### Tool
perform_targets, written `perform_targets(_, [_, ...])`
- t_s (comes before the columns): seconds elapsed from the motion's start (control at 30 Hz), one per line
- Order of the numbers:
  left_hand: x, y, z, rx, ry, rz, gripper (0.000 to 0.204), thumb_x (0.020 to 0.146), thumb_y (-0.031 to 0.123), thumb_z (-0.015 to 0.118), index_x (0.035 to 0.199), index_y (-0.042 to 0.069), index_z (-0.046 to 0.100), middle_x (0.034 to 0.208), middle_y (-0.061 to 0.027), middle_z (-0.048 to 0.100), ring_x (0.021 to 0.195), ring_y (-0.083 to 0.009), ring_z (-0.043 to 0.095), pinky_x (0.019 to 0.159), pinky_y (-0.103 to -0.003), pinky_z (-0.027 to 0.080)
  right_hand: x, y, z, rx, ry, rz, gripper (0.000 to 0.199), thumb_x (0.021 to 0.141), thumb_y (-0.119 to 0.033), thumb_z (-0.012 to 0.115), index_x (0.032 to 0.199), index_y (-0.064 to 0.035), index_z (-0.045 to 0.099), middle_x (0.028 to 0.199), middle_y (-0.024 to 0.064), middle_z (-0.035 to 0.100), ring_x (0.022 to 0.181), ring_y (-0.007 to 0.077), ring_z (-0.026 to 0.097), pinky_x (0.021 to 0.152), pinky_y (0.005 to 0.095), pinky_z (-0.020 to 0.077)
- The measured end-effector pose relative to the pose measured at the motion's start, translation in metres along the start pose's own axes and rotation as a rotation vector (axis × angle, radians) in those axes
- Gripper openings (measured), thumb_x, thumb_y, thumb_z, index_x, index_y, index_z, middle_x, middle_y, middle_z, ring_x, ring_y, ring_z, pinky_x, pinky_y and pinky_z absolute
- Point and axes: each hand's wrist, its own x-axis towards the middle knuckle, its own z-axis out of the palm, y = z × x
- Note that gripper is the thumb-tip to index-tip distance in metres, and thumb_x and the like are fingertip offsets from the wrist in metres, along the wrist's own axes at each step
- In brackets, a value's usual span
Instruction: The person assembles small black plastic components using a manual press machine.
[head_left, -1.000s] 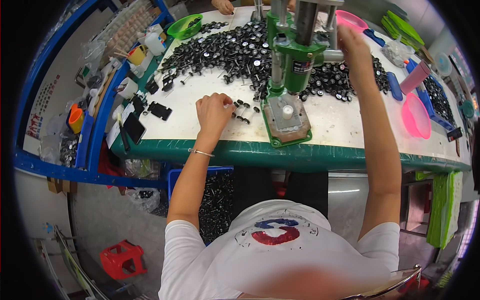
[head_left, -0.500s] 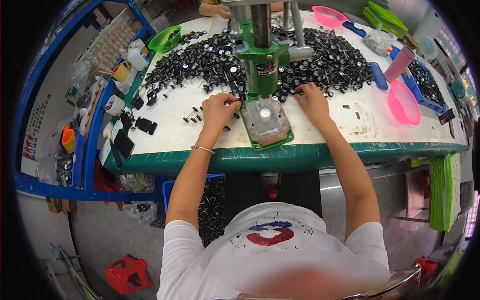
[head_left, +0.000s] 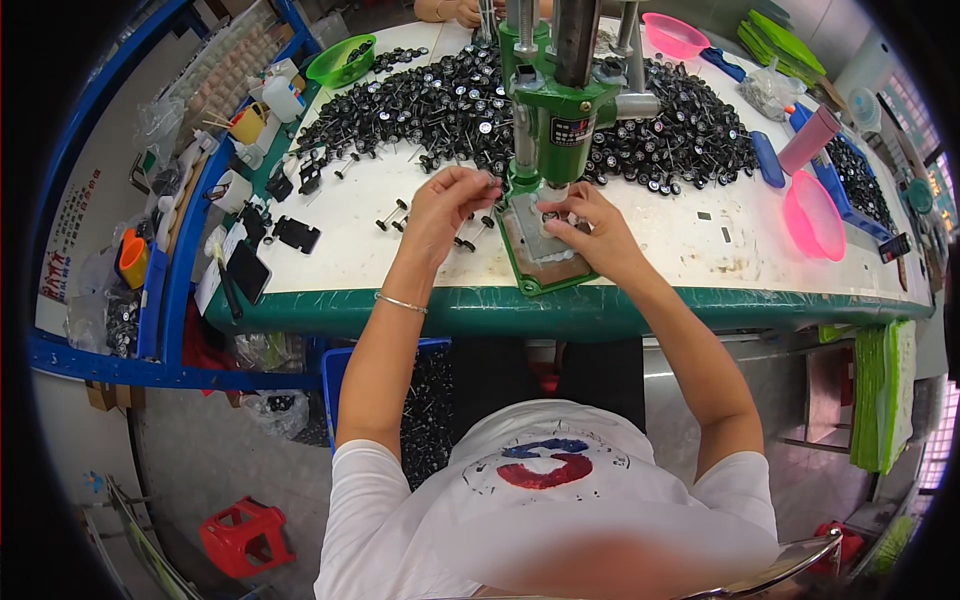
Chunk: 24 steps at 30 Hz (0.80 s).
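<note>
A green hand press [head_left: 568, 140] stands on the table in front of me, its metal base plate [head_left: 535, 245] carrying a small white round holder. My right hand [head_left: 603, 232] is at this holder under the press head, thumb and fingers pinched on what looks like a small black wheel. The fingers partly hide it. Left of the press column, my left hand [head_left: 445, 210] is raised a little with fingertips pinched together; what they hold is too small to make out. Several wheel axles [head_left: 390, 215] lie on the white table beside that hand.
A big heap of black wheels and axles [head_left: 660, 130] spreads behind the press. Pink bowls [head_left: 813, 217], a blue tray [head_left: 845, 190] and a pink cylinder [head_left: 808, 140] stand right. A green bowl [head_left: 341, 62], a phone [head_left: 248, 272] and blue shelving [head_left: 180, 290] are left. Another person's hands [head_left: 465, 12] show at the far edge.
My right hand has moved from the heap's edge leftward and nearer, to the holder on the press base. The left hand has risen slightly, still pinched. The whole view has shifted a little.
</note>
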Motion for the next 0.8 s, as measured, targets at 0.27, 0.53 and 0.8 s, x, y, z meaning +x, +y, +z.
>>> perform_targets(0.27, [-0.019,-0.008,0.023,0.020,-0.032,-0.030,0.029,0.083,-0.002,0.067,0.112,-0.003,0.064,0.102,-0.0110,0.069,0.096,-0.0169,0.066,0.082,-0.026,0.054,-0.009,0.009,0.013,0.173,0.091,0.067,0.029,0.086,-0.019,0.067,0.113,-0.0084,0.068,0.112,0.0081,0.051,0.103,0.0179,0.054,0.090,0.0308,0.0445])
perform_targets(0.53, [-0.025,-0.039,0.056,0.309,-0.016,0.171,0.011,0.082,0.002,0.071,0.093,0.004,0.072,0.087,0.0018,0.066,0.083,-0.0057,0.058,0.074,-0.021,0.046,0.016,0.025,-0.037,0.334,0.317,0.072,0.037,0.088,-0.018,0.066,0.122,-0.0046,0.061,0.108,0.0048,0.062,0.093,0.0107,0.058,0.083,0.0254,0.0450])
perform_targets(0.8, [-0.023,-0.045,0.076,0.067,0.030,0.186,0.013,0.082,0.006,0.072,0.094,0.002,0.071,0.088,0.0008,0.068,0.080,-0.0050,0.059,0.074,-0.021,0.047,0.090,-0.036,-0.114,0.463,0.378,0.051,0.034,0.095,-0.028,0.055,0.117,-0.0029,0.060,0.106,0.0027,0.063,0.091,0.0101,0.059,0.078,0.0251,0.0443])
